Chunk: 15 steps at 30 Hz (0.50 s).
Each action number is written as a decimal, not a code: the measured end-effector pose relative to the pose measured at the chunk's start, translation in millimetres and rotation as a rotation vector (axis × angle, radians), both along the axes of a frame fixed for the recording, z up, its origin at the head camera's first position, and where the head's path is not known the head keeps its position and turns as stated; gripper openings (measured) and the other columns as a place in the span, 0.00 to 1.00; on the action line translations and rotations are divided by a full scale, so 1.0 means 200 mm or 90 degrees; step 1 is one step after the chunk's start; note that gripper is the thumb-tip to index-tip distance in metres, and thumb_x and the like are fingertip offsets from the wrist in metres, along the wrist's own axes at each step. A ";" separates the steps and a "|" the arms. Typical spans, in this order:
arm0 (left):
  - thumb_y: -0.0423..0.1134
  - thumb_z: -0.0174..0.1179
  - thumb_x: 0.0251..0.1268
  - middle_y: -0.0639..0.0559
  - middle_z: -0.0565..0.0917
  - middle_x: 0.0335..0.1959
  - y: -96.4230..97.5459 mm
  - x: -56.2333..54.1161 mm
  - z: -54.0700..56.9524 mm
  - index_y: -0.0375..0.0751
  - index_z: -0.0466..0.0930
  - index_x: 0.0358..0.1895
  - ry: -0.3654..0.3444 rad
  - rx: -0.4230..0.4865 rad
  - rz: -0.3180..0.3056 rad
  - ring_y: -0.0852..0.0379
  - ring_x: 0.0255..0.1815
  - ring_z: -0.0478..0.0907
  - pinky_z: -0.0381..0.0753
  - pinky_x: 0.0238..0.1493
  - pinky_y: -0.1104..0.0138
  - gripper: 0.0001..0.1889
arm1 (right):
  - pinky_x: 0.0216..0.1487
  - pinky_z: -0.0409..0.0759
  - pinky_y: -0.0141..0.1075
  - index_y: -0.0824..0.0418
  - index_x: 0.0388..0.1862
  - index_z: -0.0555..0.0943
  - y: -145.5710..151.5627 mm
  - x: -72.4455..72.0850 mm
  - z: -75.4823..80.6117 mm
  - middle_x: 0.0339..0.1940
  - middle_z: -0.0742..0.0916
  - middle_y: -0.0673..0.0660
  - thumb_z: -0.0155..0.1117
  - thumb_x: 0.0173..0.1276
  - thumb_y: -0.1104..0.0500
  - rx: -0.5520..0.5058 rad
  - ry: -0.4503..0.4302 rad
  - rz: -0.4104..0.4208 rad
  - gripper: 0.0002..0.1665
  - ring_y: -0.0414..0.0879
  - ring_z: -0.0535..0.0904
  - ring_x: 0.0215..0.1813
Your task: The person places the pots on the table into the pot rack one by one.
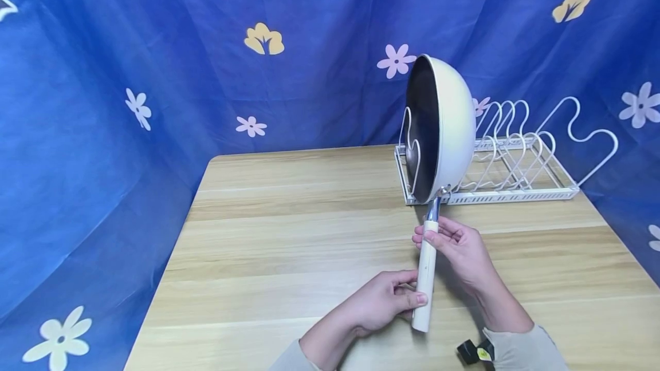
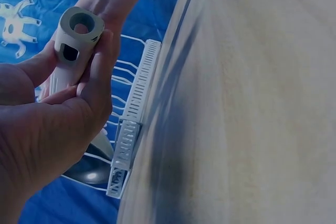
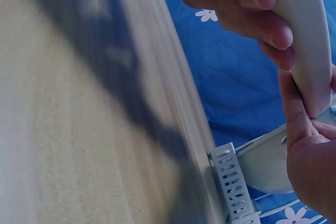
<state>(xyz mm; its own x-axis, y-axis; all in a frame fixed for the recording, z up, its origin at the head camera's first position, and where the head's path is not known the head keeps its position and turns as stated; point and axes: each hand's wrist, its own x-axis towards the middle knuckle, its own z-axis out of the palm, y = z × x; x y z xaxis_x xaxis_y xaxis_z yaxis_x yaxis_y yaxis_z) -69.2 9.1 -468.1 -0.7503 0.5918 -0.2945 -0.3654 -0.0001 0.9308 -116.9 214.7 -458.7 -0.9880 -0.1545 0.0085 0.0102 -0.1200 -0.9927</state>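
A wok (image 1: 458, 125) with a white outside and dark inside stands on its edge in the left end of a white wire rack (image 1: 510, 194), its hollow facing left. The pale handle (image 1: 427, 268) slants down toward me from a shiny metal neck. My left hand (image 1: 384, 302) pinches the handle near its free end, where the left wrist view shows a round hole and a side slot. Higher up, just below the neck, my right hand (image 1: 466, 251) holds the same handle between thumb and fingers. The wok's lowest edge is partly hidden by the rack in the head view.
Several wire dividers (image 1: 515, 130) rise from the rack right of the wok. The rack sits along the back right of a wooden table (image 1: 289, 233). Blue flowered cloth (image 1: 319, 90) hangs behind and beside it. A black device (image 1: 468, 352) shows at my right wrist.
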 end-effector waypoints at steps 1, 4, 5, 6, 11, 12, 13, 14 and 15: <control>0.27 0.62 0.78 0.28 0.89 0.55 0.00 0.00 0.00 0.30 0.76 0.74 -0.001 0.001 -0.001 0.55 0.48 0.89 0.94 0.50 0.62 0.24 | 0.53 0.92 0.33 0.90 0.73 0.62 0.00 0.00 0.00 0.44 0.96 0.45 0.63 0.80 0.69 -0.002 -0.001 -0.001 0.34 0.39 0.94 0.46; 0.27 0.62 0.78 0.28 0.89 0.55 0.01 -0.01 -0.01 0.30 0.76 0.74 -0.001 0.001 -0.007 0.54 0.48 0.89 0.94 0.51 0.61 0.24 | 0.54 0.92 0.33 0.90 0.73 0.62 0.01 -0.01 -0.01 0.44 0.96 0.45 0.63 0.80 0.69 -0.002 -0.006 -0.005 0.34 0.39 0.94 0.45; 0.27 0.62 0.79 0.29 0.89 0.54 0.01 -0.02 -0.01 0.30 0.77 0.73 0.000 -0.001 -0.009 0.54 0.48 0.89 0.94 0.51 0.60 0.23 | 0.54 0.92 0.33 0.90 0.73 0.62 0.01 -0.01 -0.02 0.44 0.96 0.45 0.63 0.80 0.69 -0.001 -0.007 -0.005 0.34 0.39 0.94 0.46; 0.27 0.62 0.79 0.31 0.90 0.53 0.01 -0.02 -0.02 0.30 0.77 0.73 0.001 -0.003 -0.011 0.54 0.47 0.89 0.94 0.51 0.60 0.23 | 0.54 0.92 0.33 0.90 0.73 0.62 0.01 -0.02 -0.02 0.44 0.96 0.44 0.63 0.80 0.69 -0.001 -0.010 -0.006 0.34 0.39 0.94 0.46; 0.28 0.62 0.78 0.37 0.89 0.53 0.01 -0.05 -0.02 0.30 0.78 0.72 0.005 -0.010 -0.020 0.55 0.46 0.89 0.94 0.53 0.58 0.22 | 0.55 0.92 0.32 0.88 0.75 0.62 0.02 -0.03 -0.03 0.44 0.95 0.44 0.63 0.81 0.68 0.011 -0.023 -0.004 0.35 0.38 0.94 0.46; 0.27 0.62 0.78 0.36 0.89 0.53 0.02 -0.05 -0.02 0.29 0.78 0.71 0.007 -0.013 -0.020 0.54 0.46 0.89 0.94 0.52 0.58 0.22 | 0.55 0.91 0.31 0.88 0.75 0.62 0.02 -0.04 -0.04 0.44 0.96 0.44 0.63 0.81 0.68 0.012 -0.025 -0.001 0.35 0.38 0.94 0.46; 0.27 0.62 0.78 0.36 0.89 0.53 0.02 -0.05 -0.02 0.29 0.78 0.71 0.011 -0.020 -0.021 0.54 0.46 0.89 0.95 0.52 0.58 0.22 | 0.55 0.91 0.31 0.88 0.75 0.62 0.02 -0.04 -0.04 0.44 0.96 0.45 0.63 0.81 0.67 0.014 -0.027 0.002 0.35 0.38 0.94 0.46; 0.27 0.63 0.77 0.36 0.89 0.53 0.02 -0.06 -0.02 0.28 0.78 0.70 0.016 -0.028 -0.021 0.55 0.46 0.89 0.95 0.51 0.59 0.22 | 0.56 0.91 0.30 0.88 0.75 0.62 0.03 -0.04 -0.04 0.45 0.95 0.45 0.63 0.82 0.67 0.016 -0.028 0.008 0.35 0.38 0.94 0.47; 0.28 0.63 0.77 0.37 0.90 0.52 0.03 -0.06 -0.02 0.28 0.78 0.70 0.026 -0.041 -0.022 0.56 0.45 0.88 0.94 0.49 0.61 0.21 | 0.56 0.91 0.30 0.88 0.75 0.61 0.03 -0.04 -0.05 0.46 0.95 0.45 0.62 0.82 0.67 0.017 -0.029 0.015 0.35 0.38 0.94 0.47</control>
